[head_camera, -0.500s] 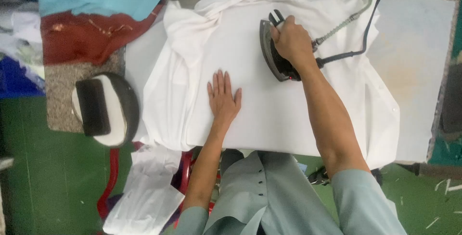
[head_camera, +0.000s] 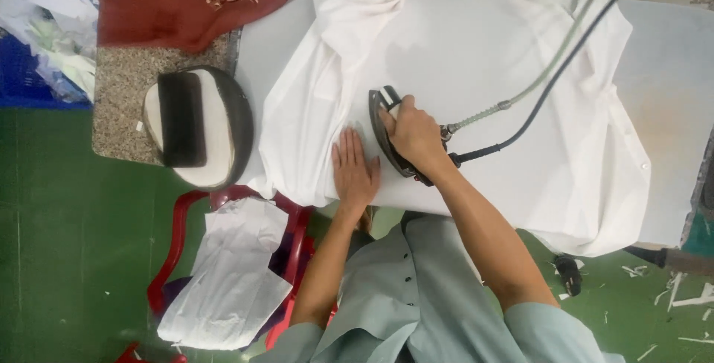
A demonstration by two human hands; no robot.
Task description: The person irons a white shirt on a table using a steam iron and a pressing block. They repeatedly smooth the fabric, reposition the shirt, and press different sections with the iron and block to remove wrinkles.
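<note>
A white shirt (head_camera: 476, 73) lies spread over the white ironing board (head_camera: 669, 110). My right hand (head_camera: 413, 136) grips the handle of a dark steam iron (head_camera: 387, 136) that rests on the shirt near its front edge. A black cord (head_camera: 550, 84) and a grey-green hose (head_camera: 520, 95) run from the iron toward the upper right. My left hand (head_camera: 355, 172) lies flat on the shirt, fingers together, right beside the iron's left side.
A black and white iron rest (head_camera: 197, 126) sits on the speckled counter (head_camera: 123, 88) at the left. Dark red cloth (head_camera: 178, 2) lies behind it. A red chair (head_camera: 178, 236) with white garments (head_camera: 230, 281) stands on the green floor below.
My right hand has drawn the iron from the far middle of the shirt down toward the near edge, next to my left hand. The view has shifted too.
</note>
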